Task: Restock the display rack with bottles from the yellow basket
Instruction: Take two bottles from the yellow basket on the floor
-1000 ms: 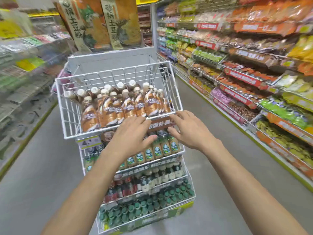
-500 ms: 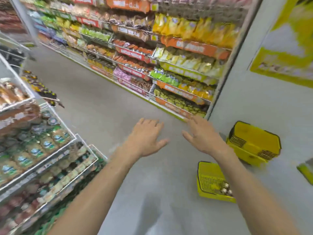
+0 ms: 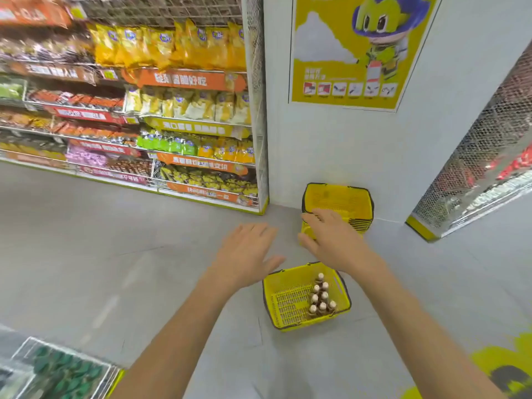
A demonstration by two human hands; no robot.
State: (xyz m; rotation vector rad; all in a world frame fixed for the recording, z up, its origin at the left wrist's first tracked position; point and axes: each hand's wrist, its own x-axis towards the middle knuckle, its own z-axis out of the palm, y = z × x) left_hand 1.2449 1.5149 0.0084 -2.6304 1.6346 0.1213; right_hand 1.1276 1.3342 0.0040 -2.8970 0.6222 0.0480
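A yellow basket (image 3: 283,305) sits on the grey floor just ahead of me, with several brown bottles (image 3: 319,298) with pale caps standing in its right half. My left hand (image 3: 247,253) hovers open, palm down, above and left of the basket. Stretched out beyond the basket's far rim, my right hand (image 3: 331,240) is also open and holds nothing. Only a corner of the wire display rack (image 3: 57,370) shows at the bottom left, with green-capped bottles in its lowest tier.
A stack of empty yellow baskets (image 3: 342,201) stands against the white wall behind. Snack shelves (image 3: 161,110) line the left side up to a mesh end panel. Another mesh-sided shelf (image 3: 472,174) juts in at the right. A yellow poster (image 3: 354,50) hangs on the wall.
My view has swung from the display rack to the right and down to the floor basket. Both hands left the rack's top tier and now reach, empty, over the basket.
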